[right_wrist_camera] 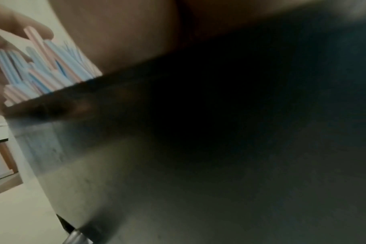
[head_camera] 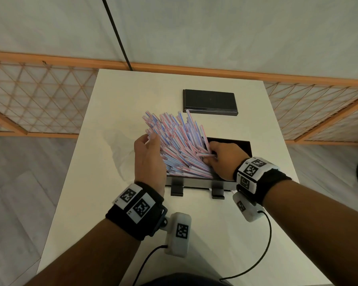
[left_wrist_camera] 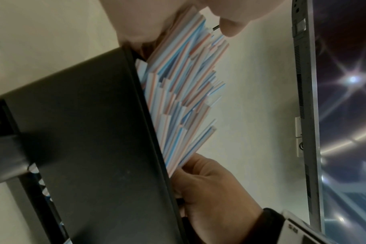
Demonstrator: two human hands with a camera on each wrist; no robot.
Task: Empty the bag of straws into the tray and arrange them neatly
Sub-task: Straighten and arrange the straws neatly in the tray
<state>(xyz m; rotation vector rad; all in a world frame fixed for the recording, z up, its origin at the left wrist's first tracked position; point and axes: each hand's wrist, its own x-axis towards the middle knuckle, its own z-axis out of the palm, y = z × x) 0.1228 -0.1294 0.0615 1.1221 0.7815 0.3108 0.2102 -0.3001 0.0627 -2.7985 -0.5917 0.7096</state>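
A thick bundle of red- and blue-striped straws (head_camera: 178,139) stands slanted in the black tray (head_camera: 236,142), fanning up and to the left over its rim. My left hand (head_camera: 150,138) curls round the bundle's left side near the upper ends. Inside the tray, my right hand (head_camera: 210,156) grips the lower ends. The left wrist view has the straws (left_wrist_camera: 184,92) rising above the tray wall (left_wrist_camera: 83,132), with the right hand (left_wrist_camera: 209,189) below them. In the blurred right wrist view, straws (right_wrist_camera: 46,71) poke over the dark tray wall (right_wrist_camera: 178,132).
A crumpled clear bag (head_camera: 118,149) lies on the white table (head_camera: 205,234) left of my left hand. A flat black lid (head_camera: 210,102) sits behind the tray. A wooden lattice screen (head_camera: 39,96) runs behind the table. Wrist-camera cables (head_camera: 265,244) trail near the front edge.
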